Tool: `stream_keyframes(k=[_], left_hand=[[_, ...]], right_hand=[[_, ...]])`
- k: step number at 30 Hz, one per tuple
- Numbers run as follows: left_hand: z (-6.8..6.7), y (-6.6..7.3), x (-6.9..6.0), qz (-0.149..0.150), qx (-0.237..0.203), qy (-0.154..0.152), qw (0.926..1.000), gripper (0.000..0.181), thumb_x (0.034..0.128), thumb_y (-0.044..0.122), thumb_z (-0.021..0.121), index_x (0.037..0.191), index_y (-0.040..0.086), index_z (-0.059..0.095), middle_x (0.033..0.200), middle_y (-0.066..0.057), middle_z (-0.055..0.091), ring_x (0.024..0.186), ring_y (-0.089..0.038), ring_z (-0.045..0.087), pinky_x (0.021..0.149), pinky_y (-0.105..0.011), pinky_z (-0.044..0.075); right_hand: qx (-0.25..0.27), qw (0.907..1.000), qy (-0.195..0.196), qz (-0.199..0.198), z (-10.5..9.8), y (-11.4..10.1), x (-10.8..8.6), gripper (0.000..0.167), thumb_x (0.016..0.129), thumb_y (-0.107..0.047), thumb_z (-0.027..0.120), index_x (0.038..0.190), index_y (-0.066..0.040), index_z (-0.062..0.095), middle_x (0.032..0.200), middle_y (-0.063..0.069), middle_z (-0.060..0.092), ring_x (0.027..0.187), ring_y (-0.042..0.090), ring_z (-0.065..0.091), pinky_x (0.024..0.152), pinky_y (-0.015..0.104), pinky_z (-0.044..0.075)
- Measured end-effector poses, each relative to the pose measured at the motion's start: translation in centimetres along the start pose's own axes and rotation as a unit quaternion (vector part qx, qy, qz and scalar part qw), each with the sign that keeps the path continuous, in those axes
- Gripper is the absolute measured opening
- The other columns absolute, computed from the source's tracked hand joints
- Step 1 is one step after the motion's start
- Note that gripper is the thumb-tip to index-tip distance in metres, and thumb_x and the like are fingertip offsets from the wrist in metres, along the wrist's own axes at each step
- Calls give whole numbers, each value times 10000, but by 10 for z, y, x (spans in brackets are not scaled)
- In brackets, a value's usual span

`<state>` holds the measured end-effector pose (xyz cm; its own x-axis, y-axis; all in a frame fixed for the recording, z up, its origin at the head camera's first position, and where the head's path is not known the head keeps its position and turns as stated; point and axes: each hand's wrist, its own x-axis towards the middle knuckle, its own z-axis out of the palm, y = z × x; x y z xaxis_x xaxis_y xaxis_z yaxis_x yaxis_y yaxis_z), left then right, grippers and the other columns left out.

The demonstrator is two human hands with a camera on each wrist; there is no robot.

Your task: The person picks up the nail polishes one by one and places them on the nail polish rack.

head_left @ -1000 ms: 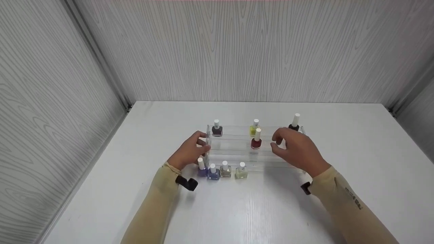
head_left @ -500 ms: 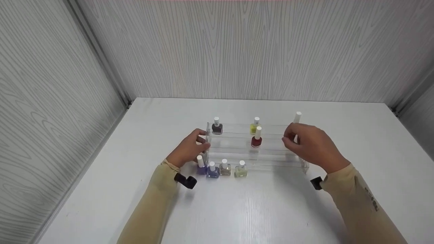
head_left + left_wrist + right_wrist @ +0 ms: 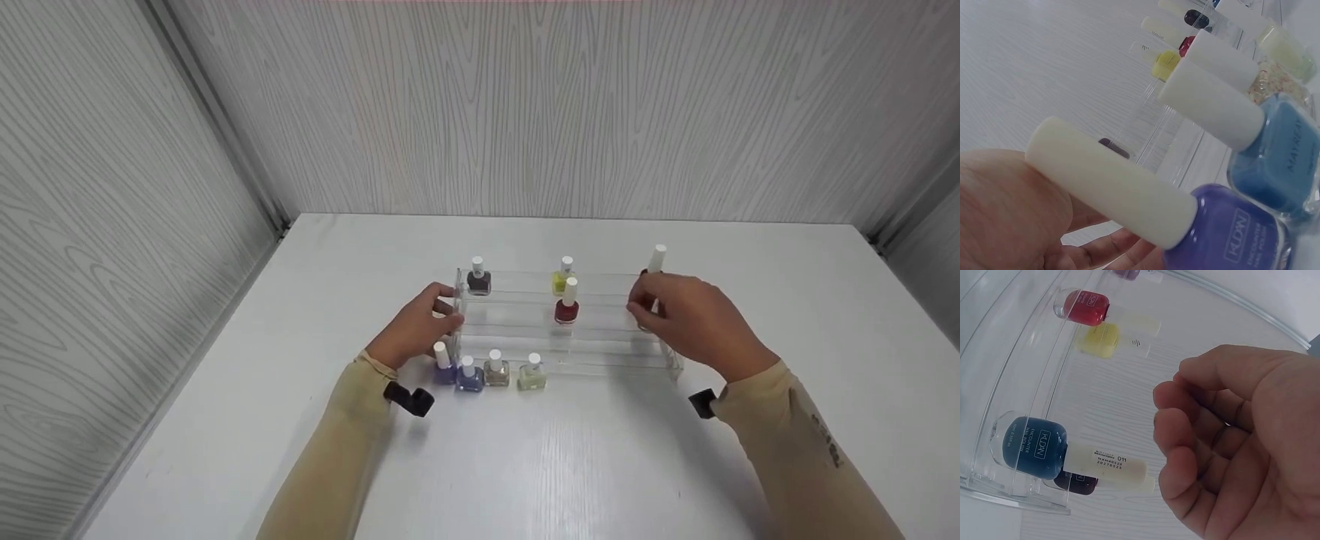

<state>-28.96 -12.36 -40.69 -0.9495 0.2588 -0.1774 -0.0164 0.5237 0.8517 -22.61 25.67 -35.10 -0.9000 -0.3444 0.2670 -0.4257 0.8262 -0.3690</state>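
Observation:
My left hand (image 3: 412,330) holds the left side panel of a clear stepped acrylic rack (image 3: 517,320); its exact finger contact is partly hidden. By that wrist stands a purple nail polish bottle (image 3: 1224,230) with a tall white cap. At the rack's right end, my right hand (image 3: 690,319) hangs with loosely curled fingers and nothing between them. Close to those fingertips, a dark teal nail polish bottle (image 3: 1036,447) stands on a tier, mostly covered by the hand in the head view. Behind it is a dark bottle (image 3: 1078,484).
The rack also bears red (image 3: 567,311), yellow (image 3: 559,283) and dark purple (image 3: 478,283) polish bottles. In front of it on the white table (image 3: 555,465) stand blue (image 3: 470,379), glitter (image 3: 496,373) and pale green (image 3: 532,377) bottles. Grained panels (image 3: 480,112) enclose the table.
My right hand has shifted right along the rack to its right end, then stays nearly still. My left hand keeps its place at the side panel. The view has tilted slightly.

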Motion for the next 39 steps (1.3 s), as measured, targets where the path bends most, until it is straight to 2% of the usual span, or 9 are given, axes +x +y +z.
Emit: stream_keyframes(k=[8,16,23,31,39], left_hand=[[0,-2,1,50,-44,-61,10000,479,1058,198,605,1495,131,421,1319,-144,577,1075,-291,654,667,-354,575],[1,1,-2,-73,-43,-33,10000,470,1053,201,612,1483,140,433,1312,-140,588,1089,-297,660,679,-363,586],[0,2,-1,-13,-14,-18,10000,473,1052,195,612,1485,134,431,1307,-141,591,1076,-294,666,684,-362,584],[1,3,-1,-95,27,32,9999,466,1050,203,617,1479,152,443,1303,-134,591,1072,-288,660,708,-373,588],[-2,-1,-1,127,-173,-86,9997,466,1055,192,607,1488,144,444,1297,-143,584,1019,-286,663,627,-353,574]], right_hand=[[-39,9999,-8,-96,2,4,1,75,978,-90,680,928,-139,707,815,-31,668,691,129,587,618,333,482],[-25,9999,-106,-130,3,7,1,69,973,-114,676,919,-147,705,800,-49,665,679,122,576,623,336,475],[-98,9997,-155,-149,4,9,2,62,973,-126,681,918,-138,708,794,-47,664,689,123,580,641,347,483],[-119,9997,-128,-181,3,10,0,83,971,-127,683,893,-153,693,774,-56,645,680,122,562,638,345,471],[-170,9993,-122,-294,7,13,1,79,964,-117,680,902,-161,696,747,-74,616,667,112,535,638,334,454]])
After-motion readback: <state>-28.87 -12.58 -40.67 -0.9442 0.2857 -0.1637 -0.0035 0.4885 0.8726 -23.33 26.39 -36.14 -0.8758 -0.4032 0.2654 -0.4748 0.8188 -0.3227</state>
